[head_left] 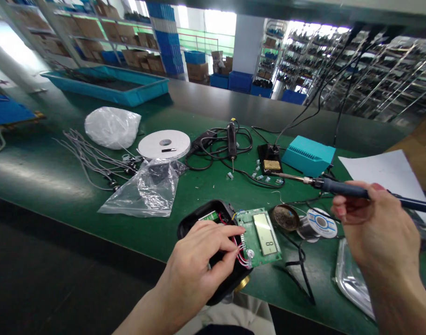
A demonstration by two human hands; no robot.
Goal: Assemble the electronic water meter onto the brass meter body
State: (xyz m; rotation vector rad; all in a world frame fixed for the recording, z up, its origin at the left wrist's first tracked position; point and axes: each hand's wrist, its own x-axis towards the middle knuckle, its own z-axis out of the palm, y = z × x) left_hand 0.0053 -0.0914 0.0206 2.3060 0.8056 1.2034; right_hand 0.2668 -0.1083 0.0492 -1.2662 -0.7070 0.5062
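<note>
In my right hand (pixel 383 223) is a soldering iron (pixel 341 187), gripped like a pen with its tip pointing left near the sponge stand (pixel 271 165). My left hand (pixel 202 253) lies over a black housing (pixel 213 209). Its thumb and a finger pinch thin red and white wires (pixel 241 260), while the index fingertip touches the edge of a green circuit board (pixel 249 223). That board carries an LCD screen (pixel 264 234) showing a digit and leans out of the housing's right side. A brass fitting (pixel 242 284) shows below. My left palm hides much of the housing's inside.
Right of the board are a round tin (pixel 285 217), a solder spool (pixel 317 224) and a clear tray (pixel 350 274). Behind stand a teal box (pixel 308 156) and an electric screwdriver (pixel 231 139) with looped cable. Plastic bags (pixel 143 190), grey cables (pixel 90 158) and a white reel (pixel 164 143) lie left.
</note>
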